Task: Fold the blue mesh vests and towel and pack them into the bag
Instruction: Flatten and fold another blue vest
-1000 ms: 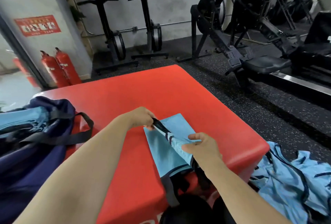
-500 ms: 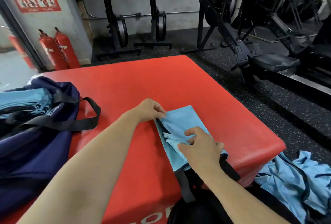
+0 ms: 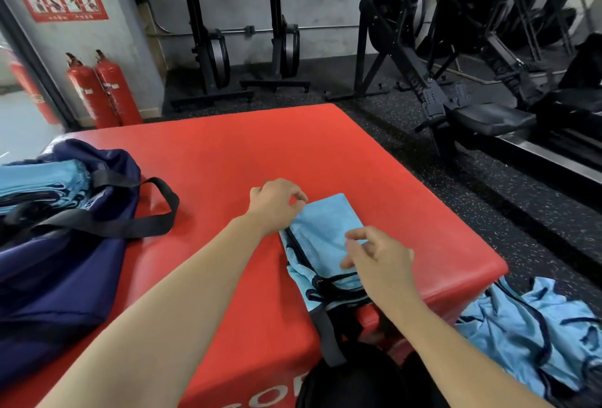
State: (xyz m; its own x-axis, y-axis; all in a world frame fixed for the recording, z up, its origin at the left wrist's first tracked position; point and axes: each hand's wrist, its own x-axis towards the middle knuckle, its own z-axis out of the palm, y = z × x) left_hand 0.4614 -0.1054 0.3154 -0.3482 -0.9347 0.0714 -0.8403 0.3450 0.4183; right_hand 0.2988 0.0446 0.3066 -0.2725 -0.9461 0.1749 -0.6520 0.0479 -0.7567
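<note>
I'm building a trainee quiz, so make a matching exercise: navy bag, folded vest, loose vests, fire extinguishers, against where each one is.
1 navy bag
2 folded vest
3 loose vests
4 fire extinguishers

A heaped on the floor, right of the red pad
B upright by the wall
C left side of the pad
D on the pad's near edge

Pairs: 1-C, 2-D, 3-A, 4-B

The vest [image 3: 325, 238] is light blue with dark trim, the mat [image 3: 228, 153] red, the bag [image 3: 65, 283] at nine o'clock navy with black straps [image 3: 153, 228], the floor [image 3: 488, 189] speckled black.
</note>
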